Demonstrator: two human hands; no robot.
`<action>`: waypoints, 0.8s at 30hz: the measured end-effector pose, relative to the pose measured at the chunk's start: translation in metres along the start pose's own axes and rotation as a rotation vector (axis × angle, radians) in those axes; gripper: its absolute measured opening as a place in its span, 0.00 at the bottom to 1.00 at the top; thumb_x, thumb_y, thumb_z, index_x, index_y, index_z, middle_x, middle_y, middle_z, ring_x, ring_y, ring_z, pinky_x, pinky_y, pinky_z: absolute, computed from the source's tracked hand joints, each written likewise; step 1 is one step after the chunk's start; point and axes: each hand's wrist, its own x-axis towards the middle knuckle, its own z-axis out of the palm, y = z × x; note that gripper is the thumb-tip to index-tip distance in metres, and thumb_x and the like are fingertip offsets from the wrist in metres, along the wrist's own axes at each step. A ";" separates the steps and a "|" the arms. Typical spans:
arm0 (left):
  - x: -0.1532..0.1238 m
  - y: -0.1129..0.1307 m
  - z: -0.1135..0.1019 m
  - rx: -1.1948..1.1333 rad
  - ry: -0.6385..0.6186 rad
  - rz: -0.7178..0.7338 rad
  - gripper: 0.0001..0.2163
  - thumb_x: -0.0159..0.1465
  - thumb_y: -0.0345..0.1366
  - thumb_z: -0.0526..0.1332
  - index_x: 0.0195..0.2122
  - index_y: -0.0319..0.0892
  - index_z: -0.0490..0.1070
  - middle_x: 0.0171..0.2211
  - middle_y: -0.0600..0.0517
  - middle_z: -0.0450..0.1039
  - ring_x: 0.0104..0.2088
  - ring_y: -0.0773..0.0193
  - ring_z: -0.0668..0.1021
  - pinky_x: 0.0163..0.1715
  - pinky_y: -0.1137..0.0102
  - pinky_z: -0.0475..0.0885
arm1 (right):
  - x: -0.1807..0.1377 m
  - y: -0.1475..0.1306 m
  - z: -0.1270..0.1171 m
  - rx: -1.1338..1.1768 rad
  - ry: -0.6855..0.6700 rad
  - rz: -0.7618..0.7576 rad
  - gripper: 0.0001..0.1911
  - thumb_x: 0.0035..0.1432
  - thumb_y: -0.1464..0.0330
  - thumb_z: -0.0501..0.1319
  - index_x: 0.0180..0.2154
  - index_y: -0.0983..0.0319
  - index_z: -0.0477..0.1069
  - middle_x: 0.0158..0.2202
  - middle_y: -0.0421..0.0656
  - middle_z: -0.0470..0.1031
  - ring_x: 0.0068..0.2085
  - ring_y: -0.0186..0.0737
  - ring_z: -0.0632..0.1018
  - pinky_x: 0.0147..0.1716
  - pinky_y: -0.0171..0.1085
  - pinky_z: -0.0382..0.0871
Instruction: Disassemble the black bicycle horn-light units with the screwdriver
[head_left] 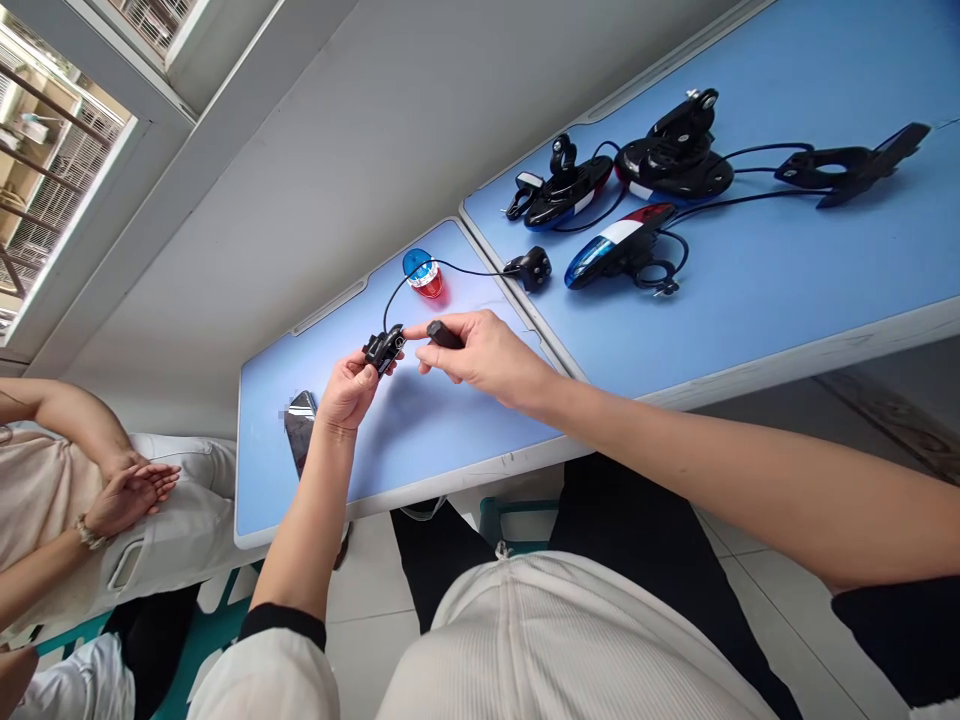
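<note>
Under both hands lies a blue tabletop [420,440], and a second tabletop [787,290] butts against it past the right hand. On that far one, well beyond the right hand, rest three bike lights: a black one with a mount [675,160], a smaller black one [566,185], and a red, white and blue one [619,245], with a black bracket [847,165] wired off to their right. Beside the left hand, at the near edge, sits another person [67,500] with hands folded in the lap. A phone [300,430] lies just left of the left wrist. Beyond the hands a small blue and red light [424,275] stands on the tabletop, its cable running to a black switch [532,267] and down to the left hand. The left hand [349,385] pinches a black clamp [384,348] above the tabletop. The right hand [487,355] grips a small black piece [444,334], forefinger touching the clamp.
</note>
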 end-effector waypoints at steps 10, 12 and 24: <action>-0.002 0.000 0.006 -0.002 0.031 0.018 0.18 0.41 0.46 0.74 0.28 0.38 0.78 0.28 0.49 0.73 0.31 0.65 0.71 0.36 0.69 0.66 | -0.011 0.032 0.004 -0.868 0.105 -0.600 0.23 0.53 0.76 0.52 0.49 0.63 0.74 0.25 0.43 0.75 0.26 0.36 0.70 0.25 0.34 0.57; -0.003 0.001 0.007 0.018 0.034 0.022 0.17 0.42 0.45 0.74 0.27 0.38 0.78 0.27 0.50 0.72 0.31 0.66 0.70 0.36 0.69 0.65 | -0.013 0.032 0.004 -0.792 0.093 -0.613 0.21 0.53 0.76 0.52 0.47 0.64 0.75 0.25 0.43 0.75 0.26 0.35 0.70 0.26 0.33 0.58; -0.008 0.003 0.009 0.074 0.087 0.062 0.17 0.40 0.43 0.75 0.29 0.39 0.79 0.30 0.50 0.74 0.32 0.65 0.72 0.39 0.68 0.66 | -0.018 0.000 -0.004 0.176 -0.098 0.101 0.16 0.50 0.73 0.59 0.43 0.65 0.76 0.18 0.36 0.69 0.17 0.26 0.58 0.18 0.31 0.52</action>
